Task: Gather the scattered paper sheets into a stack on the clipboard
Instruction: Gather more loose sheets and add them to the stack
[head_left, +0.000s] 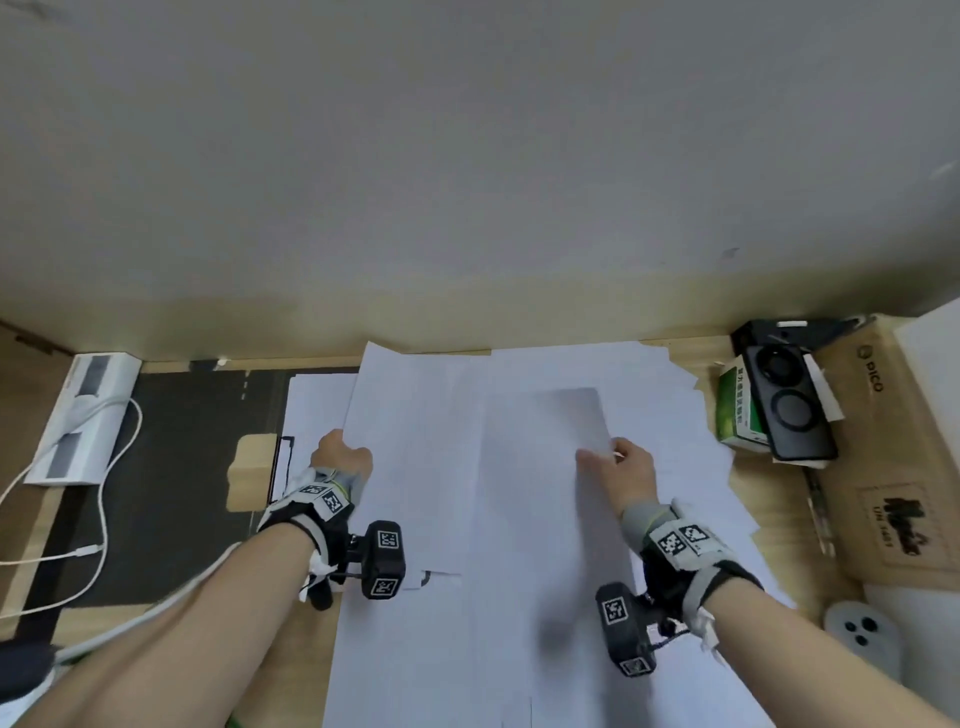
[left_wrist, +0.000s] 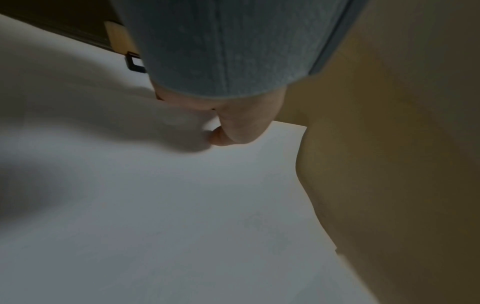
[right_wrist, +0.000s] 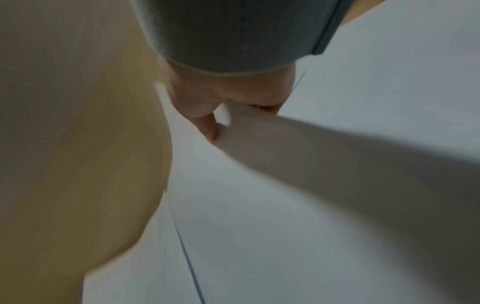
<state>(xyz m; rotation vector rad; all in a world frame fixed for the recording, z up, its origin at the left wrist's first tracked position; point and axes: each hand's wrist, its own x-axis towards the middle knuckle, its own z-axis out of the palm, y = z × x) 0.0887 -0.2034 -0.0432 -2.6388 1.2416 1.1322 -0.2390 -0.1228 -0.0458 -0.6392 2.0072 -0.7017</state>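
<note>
I hold a large white sheet (head_left: 441, 493) a little above the desk with both hands. My left hand (head_left: 340, 449) grips its left edge, and the left wrist view shows the thumb (left_wrist: 223, 137) pinching the paper (left_wrist: 182, 205). My right hand (head_left: 610, 454) pinches the right side of the sheet (right_wrist: 259, 205), with its fingers (right_wrist: 207, 127) curled on the edge. Several loose sheets (head_left: 675, 415) lie fanned out underneath on the right. The clipboard's black clip (head_left: 283, 467) shows at the left beside a sheet (head_left: 317, 405); the board itself is hidden.
A black mat (head_left: 171, 467) covers the left of the wooden desk, with a white power strip (head_left: 83, 415) and white cable (head_left: 104, 493). A green box (head_left: 737, 410), a black phone (head_left: 789, 410) and a cardboard box (head_left: 883, 441) stand on the right. A white device (head_left: 862, 634) lies nearer.
</note>
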